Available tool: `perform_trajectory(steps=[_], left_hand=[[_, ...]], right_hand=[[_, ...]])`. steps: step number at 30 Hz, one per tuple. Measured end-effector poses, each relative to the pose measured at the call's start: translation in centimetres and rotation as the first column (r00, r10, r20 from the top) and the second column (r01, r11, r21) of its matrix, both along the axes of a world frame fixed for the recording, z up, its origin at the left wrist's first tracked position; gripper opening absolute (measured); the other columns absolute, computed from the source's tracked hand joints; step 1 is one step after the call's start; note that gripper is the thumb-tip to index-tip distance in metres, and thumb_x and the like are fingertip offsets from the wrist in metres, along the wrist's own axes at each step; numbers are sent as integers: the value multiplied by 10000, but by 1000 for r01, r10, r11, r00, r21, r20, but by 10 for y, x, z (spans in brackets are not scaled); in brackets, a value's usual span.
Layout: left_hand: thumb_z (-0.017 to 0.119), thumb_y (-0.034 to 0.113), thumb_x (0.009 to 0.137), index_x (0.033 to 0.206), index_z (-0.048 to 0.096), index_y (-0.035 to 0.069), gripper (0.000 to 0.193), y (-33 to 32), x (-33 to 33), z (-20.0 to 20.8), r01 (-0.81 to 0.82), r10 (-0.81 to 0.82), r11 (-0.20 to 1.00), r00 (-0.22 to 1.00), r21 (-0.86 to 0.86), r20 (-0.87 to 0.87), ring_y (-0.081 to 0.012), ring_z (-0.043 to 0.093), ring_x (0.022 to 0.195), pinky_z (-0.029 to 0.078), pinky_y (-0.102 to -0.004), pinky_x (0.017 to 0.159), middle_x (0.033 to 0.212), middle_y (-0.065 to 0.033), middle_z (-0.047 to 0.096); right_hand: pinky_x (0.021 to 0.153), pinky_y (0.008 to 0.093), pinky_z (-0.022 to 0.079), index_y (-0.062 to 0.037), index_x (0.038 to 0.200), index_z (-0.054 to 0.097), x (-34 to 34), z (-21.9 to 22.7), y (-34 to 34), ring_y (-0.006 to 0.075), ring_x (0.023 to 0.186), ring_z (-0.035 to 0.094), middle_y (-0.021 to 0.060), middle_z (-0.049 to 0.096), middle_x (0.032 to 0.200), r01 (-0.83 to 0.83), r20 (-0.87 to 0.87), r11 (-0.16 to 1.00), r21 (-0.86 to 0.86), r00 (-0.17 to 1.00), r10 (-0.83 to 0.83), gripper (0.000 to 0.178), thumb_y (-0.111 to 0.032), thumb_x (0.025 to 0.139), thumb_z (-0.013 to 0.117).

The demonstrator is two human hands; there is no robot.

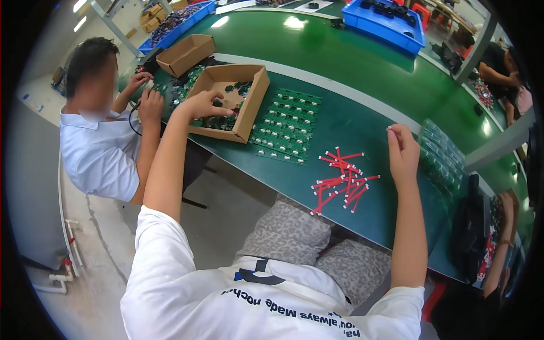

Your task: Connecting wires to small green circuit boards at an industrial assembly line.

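My left hand (203, 106) reaches over a cardboard box (258, 102), thumb and fingers apart. A bit of red shows by the thumb tip, inside the box. Small green circuit boards (240, 90) lie in that box. My right hand (404, 152) is raised over the right part of the table, fingertips pinched on a small white piece (389, 128). Between my hands lie a loose pile of short red cables (343, 177) with white ends and, left of it, a panel of green circuit boards (289, 123) with white connectors in rows.
A stack of clear-wrapped green boards (441, 156) stands right of my right hand. A black bag (471, 229) sits farther right. At left, a co-worker (102, 136) handles small parts beside a second cardboard box (186, 55). A blue tray (384, 25) is on the far green surface.
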State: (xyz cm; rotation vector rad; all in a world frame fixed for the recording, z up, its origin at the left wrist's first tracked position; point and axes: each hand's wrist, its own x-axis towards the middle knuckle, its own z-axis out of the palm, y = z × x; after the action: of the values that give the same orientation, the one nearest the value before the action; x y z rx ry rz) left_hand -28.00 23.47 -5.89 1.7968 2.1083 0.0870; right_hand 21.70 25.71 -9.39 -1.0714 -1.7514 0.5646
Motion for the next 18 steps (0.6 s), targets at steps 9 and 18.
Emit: perform_trajectory(steps=[9,18], left_hand=[[762,323,675,1290,512,166,682,-22,36,4,155,-155,988,988,17,15,-341,431,1239,354,-375,1030,1332,-189,453],[730,157,694,1123,625,91,447,-5,35,2,213,-215,976,975,33,56,-319,473,1193,379,-374,994,1268,-174,518]], right_hand=[[507,223,332,-4,904,552,0,3,-3,62,549,406,10,463,614,-18,-3,1000,-21,1000,18,85,-88,908,541],[508,220,326,-4,886,555,-1,0,0,55,557,398,7,458,613,10,16,1000,-26,1000,-10,83,-86,901,550]])
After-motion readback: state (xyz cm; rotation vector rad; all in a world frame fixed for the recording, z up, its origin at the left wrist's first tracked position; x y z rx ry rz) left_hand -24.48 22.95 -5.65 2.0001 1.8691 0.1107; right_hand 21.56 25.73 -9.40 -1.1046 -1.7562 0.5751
